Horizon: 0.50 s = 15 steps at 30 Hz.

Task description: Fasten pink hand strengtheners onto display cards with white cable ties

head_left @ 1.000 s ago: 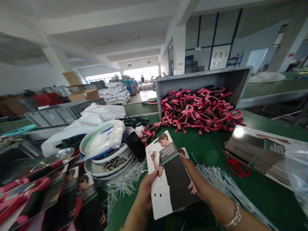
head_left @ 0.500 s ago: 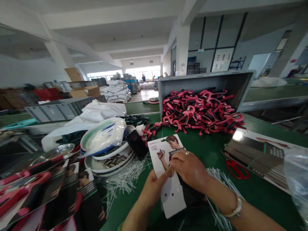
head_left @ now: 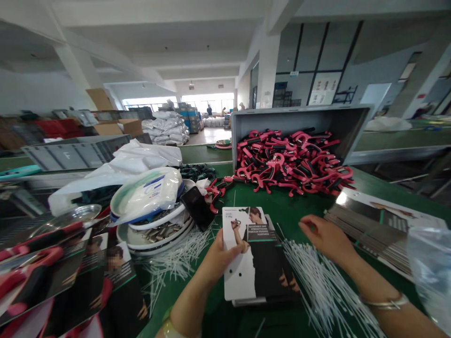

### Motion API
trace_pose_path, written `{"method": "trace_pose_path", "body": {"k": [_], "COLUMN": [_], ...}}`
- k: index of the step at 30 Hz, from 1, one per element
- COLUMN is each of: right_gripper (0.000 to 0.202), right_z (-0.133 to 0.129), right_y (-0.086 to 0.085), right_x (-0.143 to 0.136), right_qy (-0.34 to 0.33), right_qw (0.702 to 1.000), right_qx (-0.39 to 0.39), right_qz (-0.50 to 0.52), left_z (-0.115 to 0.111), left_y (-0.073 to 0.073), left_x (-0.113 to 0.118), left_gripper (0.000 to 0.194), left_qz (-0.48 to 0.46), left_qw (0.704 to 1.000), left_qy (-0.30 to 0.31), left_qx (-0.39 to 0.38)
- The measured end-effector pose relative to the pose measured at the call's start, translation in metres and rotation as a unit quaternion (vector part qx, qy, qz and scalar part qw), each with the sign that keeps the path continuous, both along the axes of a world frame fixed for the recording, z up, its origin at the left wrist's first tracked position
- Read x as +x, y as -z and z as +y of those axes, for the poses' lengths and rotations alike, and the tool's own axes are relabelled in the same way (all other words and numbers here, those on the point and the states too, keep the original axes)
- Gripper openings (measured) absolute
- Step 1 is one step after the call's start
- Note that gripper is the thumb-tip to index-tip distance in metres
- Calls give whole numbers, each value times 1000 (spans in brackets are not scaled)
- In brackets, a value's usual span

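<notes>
My left hand (head_left: 222, 256) grips the left edge of a printed backing card (head_left: 262, 267), thumb on its front and fingers behind. The card is white and black, with holes on its white side, and lies over another card. To the right, my right hand (head_left: 326, 239) is off the card, its fingers loosely bent and apart, with nothing visible in them. Below and beside it spreads a pile of white cable ties (head_left: 317, 281). Pink and black hand grip strengtheners (head_left: 282, 164) spill from a grey crate (head_left: 303, 113) behind.
Carded grips (head_left: 116, 291) lie at the left. A phone (head_left: 198, 206) leans by stacked plates (head_left: 141, 246) of metal parts, near more loose ties (head_left: 176, 256). A stack of cards (head_left: 369, 239) and a plastic bag (head_left: 428, 272) are at the right.
My right hand has let go of the card and moved right, over toward the cable ties. The card now sits straighter in my left hand. Red scissors at the right are now hidden.
</notes>
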State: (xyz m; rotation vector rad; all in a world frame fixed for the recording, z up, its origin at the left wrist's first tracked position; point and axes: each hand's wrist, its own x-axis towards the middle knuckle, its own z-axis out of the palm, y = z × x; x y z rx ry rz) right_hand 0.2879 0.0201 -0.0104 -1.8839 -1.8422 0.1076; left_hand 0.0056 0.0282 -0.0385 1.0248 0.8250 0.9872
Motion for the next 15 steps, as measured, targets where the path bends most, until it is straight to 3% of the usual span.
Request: {"method": "trace_pose_path", "body": {"k": [3, 6, 9, 12, 15], "right_gripper": [24, 22, 22, 26, 23], "right_z": [-17, -29, -28, -20, -15], "right_y": [12, 22, 31, 37, 40], "right_x": [22, 9, -9, -10, -1], "right_qy": [-23, -26, -5, -1, -2], "right_qw": [981, 965, 961, 964, 967], "right_qx": [-161, -198, -191, -190, -195], "right_qz": [-104, -169, -199, -185, -162], "left_z": [17, 26, 21, 7, -3], "left_y": [-2, -3, 1, 13, 26], "left_x": [2, 2, -6, -20, -27], "left_gripper": [77, 77, 74, 77, 62], "left_qz": [180, 304, 290, 265, 181], "left_qw": [982, 940, 938, 956, 981], "left_qy": [-35, -128, -169, -117, -70], "left_qx": [37, 84, 90, 39, -26]}}
